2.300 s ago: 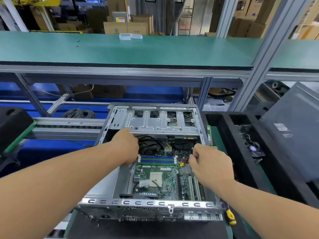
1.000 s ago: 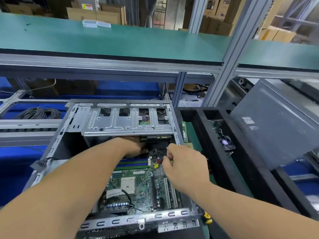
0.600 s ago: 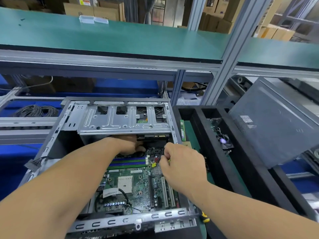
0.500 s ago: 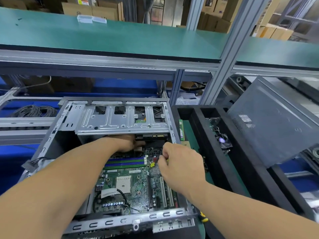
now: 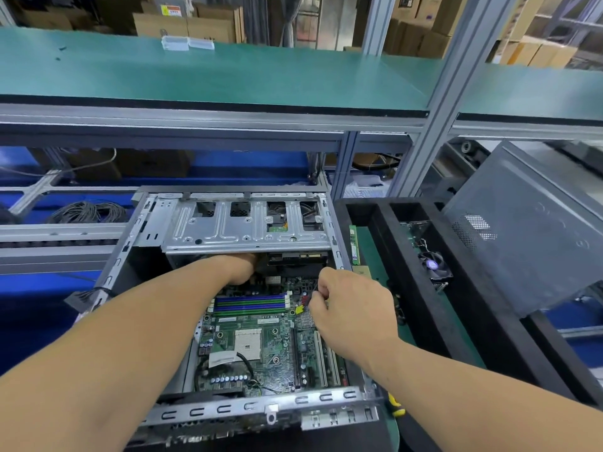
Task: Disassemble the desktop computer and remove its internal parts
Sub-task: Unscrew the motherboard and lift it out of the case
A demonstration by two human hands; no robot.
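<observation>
Two hands were inside the open case (image 5: 208, 411). The left hand (image 5: 239, 267) reached far under the metal tray (image 5: 228, 236); I could not tell its grip. The right hand (image 5: 350, 309) pinched a small plug (image 5: 299, 308) on the board (image 5: 257, 347), just left of its fingers.

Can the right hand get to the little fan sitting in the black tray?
Probably yes. The right hand is pinching something at the motherboard, but the fan lies uncovered in the black tray just to its right, with nothing above it.
</observation>
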